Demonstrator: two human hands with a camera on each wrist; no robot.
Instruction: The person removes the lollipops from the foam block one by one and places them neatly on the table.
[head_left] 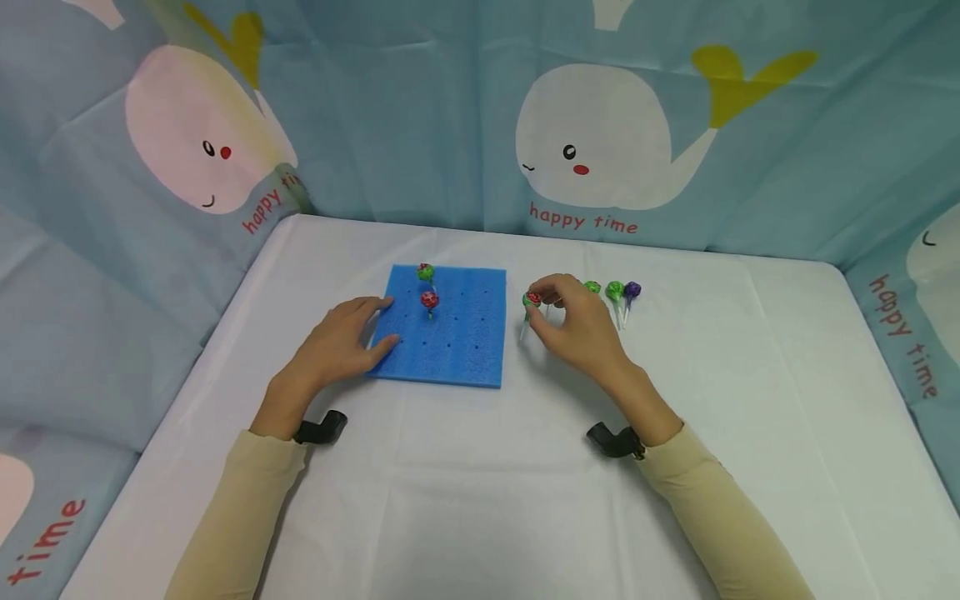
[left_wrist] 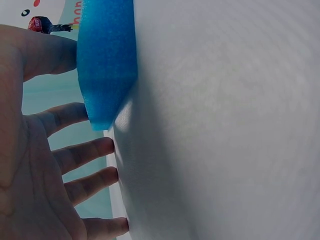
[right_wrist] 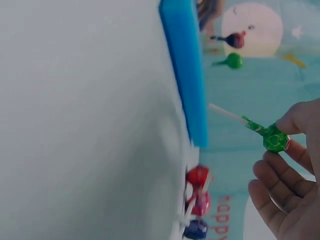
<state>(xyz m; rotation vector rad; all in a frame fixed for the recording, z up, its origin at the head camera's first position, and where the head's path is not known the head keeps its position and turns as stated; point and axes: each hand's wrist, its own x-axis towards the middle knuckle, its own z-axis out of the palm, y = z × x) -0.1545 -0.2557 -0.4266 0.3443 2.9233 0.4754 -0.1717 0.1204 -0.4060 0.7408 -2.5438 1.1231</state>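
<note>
A blue foam board (head_left: 465, 358) with rows of small holes lies on the white table. Two wrapped lollipops stand upright in it: a green-and-red lollipop (head_left: 426, 272) at the back and a red lollipop (head_left: 429, 298) in front. My left hand (head_left: 333, 346) rests at the board's left edge, thumb and fingertips on it, fingers spread fairly straight. To the right of the board, my right hand (head_left: 581, 329) pinches a green-and-red lollipop (right_wrist: 275, 139) by its wrapped head between thumb and index finger. Its white stick points down, clear of the board.
Behind the right hand lie more lollipops, among them a green lollipop (head_left: 615, 290) and a purple lollipop (head_left: 632, 290); the hand partly hides the group. A blue curtain (head_left: 435, 125) with whale prints hangs along the table's back and sides.
</note>
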